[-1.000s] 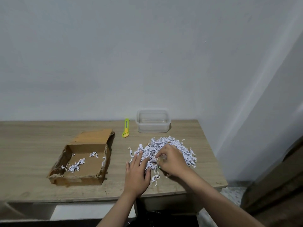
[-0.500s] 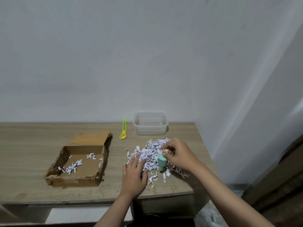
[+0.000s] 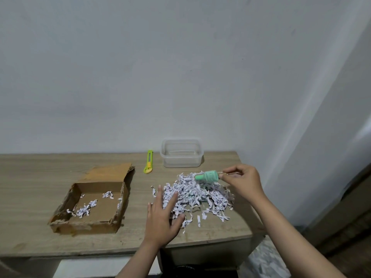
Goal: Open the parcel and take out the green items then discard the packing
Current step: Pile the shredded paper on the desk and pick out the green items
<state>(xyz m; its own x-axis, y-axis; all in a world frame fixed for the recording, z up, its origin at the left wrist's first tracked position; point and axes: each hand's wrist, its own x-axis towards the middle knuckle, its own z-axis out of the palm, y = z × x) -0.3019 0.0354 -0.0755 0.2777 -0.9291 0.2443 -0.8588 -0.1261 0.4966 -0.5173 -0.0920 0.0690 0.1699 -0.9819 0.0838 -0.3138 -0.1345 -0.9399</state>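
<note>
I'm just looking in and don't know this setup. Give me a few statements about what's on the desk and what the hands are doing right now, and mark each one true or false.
1. The right hand holds a green item above the shredded paper. True.
2. The clear plastic container already has green items in it. False: it looks empty.
3. The left hand lies flat with straight fingers at the near edge of the shredded paper. True.
4. The cardboard box is packed full. False: only a few scraps lie in it.
5. The green and yellow utility knife is in the left hand. False: it lies on the table, beside the container.
</note>
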